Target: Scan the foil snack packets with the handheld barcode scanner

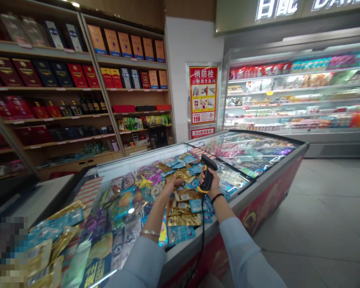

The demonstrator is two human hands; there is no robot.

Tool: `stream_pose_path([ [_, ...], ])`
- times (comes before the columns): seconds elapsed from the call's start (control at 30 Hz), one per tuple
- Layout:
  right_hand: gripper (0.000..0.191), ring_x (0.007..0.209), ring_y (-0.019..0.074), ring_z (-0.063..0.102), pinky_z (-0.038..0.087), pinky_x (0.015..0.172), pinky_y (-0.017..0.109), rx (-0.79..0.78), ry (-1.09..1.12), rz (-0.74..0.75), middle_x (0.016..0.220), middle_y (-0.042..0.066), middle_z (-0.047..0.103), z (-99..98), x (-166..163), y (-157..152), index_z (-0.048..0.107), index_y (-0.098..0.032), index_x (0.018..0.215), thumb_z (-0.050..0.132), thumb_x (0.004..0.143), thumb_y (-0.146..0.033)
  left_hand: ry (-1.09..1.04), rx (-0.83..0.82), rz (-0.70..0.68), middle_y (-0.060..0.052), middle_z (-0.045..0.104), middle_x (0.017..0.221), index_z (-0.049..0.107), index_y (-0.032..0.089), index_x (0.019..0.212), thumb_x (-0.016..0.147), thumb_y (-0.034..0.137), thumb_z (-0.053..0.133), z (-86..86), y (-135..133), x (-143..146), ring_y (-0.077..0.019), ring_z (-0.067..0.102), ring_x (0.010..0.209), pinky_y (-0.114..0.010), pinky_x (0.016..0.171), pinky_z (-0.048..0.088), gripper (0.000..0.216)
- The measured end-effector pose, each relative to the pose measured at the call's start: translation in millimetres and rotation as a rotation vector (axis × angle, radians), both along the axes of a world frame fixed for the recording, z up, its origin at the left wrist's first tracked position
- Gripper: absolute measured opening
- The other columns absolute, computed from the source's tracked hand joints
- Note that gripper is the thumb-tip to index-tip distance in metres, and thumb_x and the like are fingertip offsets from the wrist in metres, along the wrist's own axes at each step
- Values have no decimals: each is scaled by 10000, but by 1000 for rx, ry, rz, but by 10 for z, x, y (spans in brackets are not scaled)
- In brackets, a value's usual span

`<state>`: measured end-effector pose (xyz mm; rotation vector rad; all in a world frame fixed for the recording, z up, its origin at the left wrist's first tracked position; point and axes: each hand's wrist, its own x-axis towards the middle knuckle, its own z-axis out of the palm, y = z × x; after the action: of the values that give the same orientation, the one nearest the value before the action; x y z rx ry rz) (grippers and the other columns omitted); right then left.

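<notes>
My right hand (pixel 215 182) is wrapped around the grip of a black and yellow barcode scanner (pixel 208 179), its head tilted up and away from me. A black cable (pixel 203 232) hangs from the scanner over the freezer's near edge. My left hand (pixel 170 185) is to the left of it, fingers stretched out over the packets; whether the fingertips touch one I cannot tell. Gold packets (pixel 184 219) with white barcode labels and blue packets (pixel 180 235) lie in a loose pile on the freezer's glass top, below and around both hands.
The chest freezer (pixel 276 176) has frozen goods under its glass. More gold and blue packets (pixel 55 228) are piled at its left end. Shelves of boxed bottles (pixel 60 74) stand behind on the left, a lit refrigerated case (pixel 300 100) at the back right. Tiled floor (pixel 321 224) runs along the right.
</notes>
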<state>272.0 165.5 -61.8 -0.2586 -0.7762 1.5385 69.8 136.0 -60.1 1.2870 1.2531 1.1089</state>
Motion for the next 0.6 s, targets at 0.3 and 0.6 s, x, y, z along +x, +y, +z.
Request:
stream_pose_path([
  [0.3,221,370,107,464,391,350,203,-1,19,8,503,-49,508,-51,4,45,559,-198,830,610,735,-391,343,169,18,-124,716,1104,747,159,939,925,507,222,40,7,-12,-290,575,1175,-489,1082,361,630],
  [0.6,253,377,116,472,406,362,218,23,-10,24,514,-39,515,-70,21,63,573,-183,854,610,732,-402,1177,491,-41,-33,387,1536,396,232,1448,940,301,300,-50,-72,43,-206,237,1463,-474,1212,134,521],
])
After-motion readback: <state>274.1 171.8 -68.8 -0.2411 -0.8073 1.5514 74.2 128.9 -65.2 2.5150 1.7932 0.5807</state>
